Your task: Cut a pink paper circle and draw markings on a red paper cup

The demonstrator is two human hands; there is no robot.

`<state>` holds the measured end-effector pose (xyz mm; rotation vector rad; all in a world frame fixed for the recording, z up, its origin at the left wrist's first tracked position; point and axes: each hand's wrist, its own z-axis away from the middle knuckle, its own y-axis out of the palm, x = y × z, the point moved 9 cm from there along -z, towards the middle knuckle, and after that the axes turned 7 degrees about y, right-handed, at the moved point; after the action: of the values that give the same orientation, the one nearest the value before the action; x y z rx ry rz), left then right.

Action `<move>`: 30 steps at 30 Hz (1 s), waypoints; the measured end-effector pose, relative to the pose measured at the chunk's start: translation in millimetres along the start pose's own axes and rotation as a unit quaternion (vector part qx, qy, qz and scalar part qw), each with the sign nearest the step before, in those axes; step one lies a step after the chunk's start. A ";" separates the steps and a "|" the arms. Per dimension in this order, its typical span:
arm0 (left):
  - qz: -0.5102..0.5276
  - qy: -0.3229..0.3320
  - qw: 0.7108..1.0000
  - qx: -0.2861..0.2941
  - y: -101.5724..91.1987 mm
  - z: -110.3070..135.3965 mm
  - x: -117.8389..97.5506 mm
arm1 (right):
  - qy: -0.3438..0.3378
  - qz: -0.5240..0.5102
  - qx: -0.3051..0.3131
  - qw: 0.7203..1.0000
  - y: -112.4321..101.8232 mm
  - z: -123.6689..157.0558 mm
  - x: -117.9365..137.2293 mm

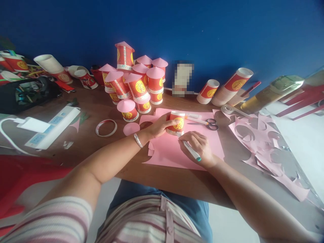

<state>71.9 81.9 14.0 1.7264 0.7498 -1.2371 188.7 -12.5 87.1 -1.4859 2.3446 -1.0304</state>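
Right hand [198,145] fingers gripping pen [191,150] on pink paper [172,152]; left hand [159,125] fingers wrapped round upturned red cup [177,123] just beyond.

Striped short-sleeved shirt in pink, white and grey, buttoned front, blue trousers, silver bracelet [138,140] on left wrist

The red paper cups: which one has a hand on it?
The red cup upside down on the pink paper sheet, gripped by the left hand. It has no pink cone, unlike the stacked cups behind.
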 end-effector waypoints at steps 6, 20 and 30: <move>0.005 -0.005 1.000 0.007 -0.3 0.4 1.3 | 0.003 0.002 0.001 1.000 0.4 0.8 -1.0; 0.007 0.005 1.000 0.012 2.8 1.2 -5.7 | 0.011 0.010 -0.020 1.000 -3.3 0.3 -2.7; 0.000 0.010 1.000 0.011 2.9 1.2 -6.9 | 0.006 0.007 -0.030 0.999 -5.3 0.5 -1.4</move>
<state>71.5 79.6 21.2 1.7585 0.7492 -1.2343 193.4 -13.0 89.8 -1.4849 2.4120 -0.9757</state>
